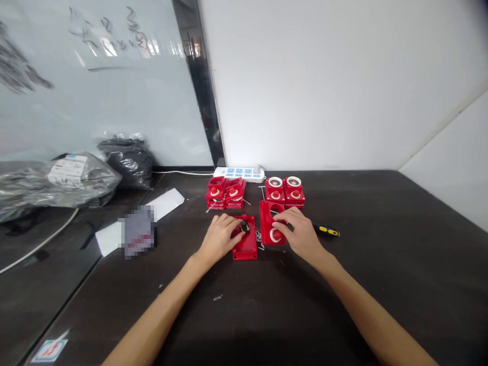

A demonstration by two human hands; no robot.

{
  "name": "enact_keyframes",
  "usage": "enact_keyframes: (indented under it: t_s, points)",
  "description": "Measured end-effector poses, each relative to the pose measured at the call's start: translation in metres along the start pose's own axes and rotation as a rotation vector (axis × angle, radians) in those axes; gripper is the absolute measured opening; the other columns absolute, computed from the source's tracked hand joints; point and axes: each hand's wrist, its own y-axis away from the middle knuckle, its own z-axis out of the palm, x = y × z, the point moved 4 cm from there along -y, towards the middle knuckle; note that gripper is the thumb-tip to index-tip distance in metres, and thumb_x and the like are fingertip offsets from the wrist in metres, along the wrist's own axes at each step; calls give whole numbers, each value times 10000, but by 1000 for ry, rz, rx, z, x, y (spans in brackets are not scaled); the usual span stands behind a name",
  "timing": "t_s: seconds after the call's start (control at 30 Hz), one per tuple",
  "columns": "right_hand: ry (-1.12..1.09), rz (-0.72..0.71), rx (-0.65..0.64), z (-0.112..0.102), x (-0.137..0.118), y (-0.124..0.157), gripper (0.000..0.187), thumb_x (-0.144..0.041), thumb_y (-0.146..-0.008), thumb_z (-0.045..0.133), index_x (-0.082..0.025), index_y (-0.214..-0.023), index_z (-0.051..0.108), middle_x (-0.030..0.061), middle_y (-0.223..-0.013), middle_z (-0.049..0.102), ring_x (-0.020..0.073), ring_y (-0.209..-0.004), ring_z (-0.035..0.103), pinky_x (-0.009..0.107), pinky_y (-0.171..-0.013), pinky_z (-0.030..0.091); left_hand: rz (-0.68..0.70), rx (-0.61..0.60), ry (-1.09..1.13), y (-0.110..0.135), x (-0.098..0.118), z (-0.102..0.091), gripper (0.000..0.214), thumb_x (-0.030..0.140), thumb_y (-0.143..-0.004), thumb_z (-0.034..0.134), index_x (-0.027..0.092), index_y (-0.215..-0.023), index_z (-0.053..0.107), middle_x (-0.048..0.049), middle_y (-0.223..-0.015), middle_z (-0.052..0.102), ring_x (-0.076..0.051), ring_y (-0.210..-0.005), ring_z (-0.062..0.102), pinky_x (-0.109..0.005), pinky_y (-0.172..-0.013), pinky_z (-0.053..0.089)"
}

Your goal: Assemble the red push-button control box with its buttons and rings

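Observation:
A shallow red box base lies on the dark table in front of me. My left hand reaches over its left side, with thumb and fingers closed about a small black round part inside. To the right, my right hand grips a red cover by its right side and holds it tilted. The cover has a round opening at the top and a white ring with a red knob below. Thin wires run between base and cover; their ends are hidden.
Two red units with loose wires and two with white-ringed round tops stand behind. A white power strip lies by the wall. A yellow-black screwdriver is at right; white paper and plastic bags are at left.

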Motion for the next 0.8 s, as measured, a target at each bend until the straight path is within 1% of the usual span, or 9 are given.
enact_keyframes:
  t_s: [0.13, 0.2, 0.27, 0.37, 0.43, 0.5, 0.63, 0.73, 0.8]
  points:
    - [-45, 4, -4, 5, -9, 2, 68, -226, -913, 617, -211, -890, 679, 43, -844, 708, 204, -822, 595, 346, -764, 489, -33, 150, 131, 4, -4, -10, 257, 347, -953, 557, 195, -1141, 644, -72, -1045, 710, -221, -931, 621, -376, -815, 433]
    - [-58, 15, -9, 9, -11, 4, 71, -223, -915, 613, -204, -890, 677, 47, -846, 706, 200, -817, 598, 340, -763, 487, -26, 180, 248, 5, -1, -16, 249, 313, -954, 553, 210, -1166, 635, -67, -1081, 705, -209, -968, 625, -366, -856, 449]
    - [-64, 33, -18, 12, -11, 4, 81, -220, -918, 603, -200, -884, 674, 47, -842, 702, 198, -813, 604, 336, -764, 485, 3, 152, 360, 4, 5, -19, 269, 288, -947, 562, 220, -1201, 624, -60, -1106, 705, -199, -993, 622, -355, -886, 458]
    - [-47, 66, -22, 13, -13, 3, 108, -236, -926, 584, -206, -873, 673, 44, -820, 695, 198, -794, 604, 331, -750, 482, 49, 57, 439, 3, 16, -21, 207, 276, -949, 555, 222, -1115, 666, -40, -1027, 729, -188, -927, 627, -351, -865, 462]
    - [-28, 59, -10, 12, -15, 2, 134, -256, -935, 567, -209, -872, 675, 48, -818, 697, 201, -786, 600, 339, -758, 482, 62, 3, 444, 3, 20, -20, 188, 290, -960, 536, 221, -1046, 689, -34, -967, 738, -187, -886, 628, -356, -849, 459]
    - [-11, 42, 4, 10, -17, 2, 156, -274, -943, 552, -209, -876, 677, 51, -822, 702, 203, -783, 599, 348, -776, 482, 57, -13, 429, 3, 20, -18, 219, 306, -979, 502, 218, -1025, 697, -41, -954, 741, -191, -881, 630, -363, -843, 456]
    - [101, 46, 1, 5, -8, 5, 184, -275, -958, 525, -206, -886, 678, 55, -844, 709, 209, -804, 590, 351, -796, 472, 28, 95, 340, 6, 10, -17, 247, 320, -986, 488, 216, -1071, 694, -58, -989, 740, -197, -885, 630, -367, -822, 461]
    - [227, 46, -122, 7, 6, 8, 204, -243, -963, 512, -202, -847, 675, 55, -835, 709, 212, -793, 584, 350, -797, 456, -13, 191, 257, 7, 2, -16, 270, 312, -980, 497, 213, -1170, 660, -78, -1106, 713, -209, -981, 617, -376, -874, 458]
    - [301, 31, -234, 12, 15, 11, 216, -208, -954, 523, -196, -796, 670, 54, -819, 709, 209, -772, 582, 350, -792, 442, -47, 184, 201, 7, -1, -13, 327, 339, -970, 524, 212, -1258, 610, -89, -1218, 674, -229, -1077, 582, -395, -919, 437]
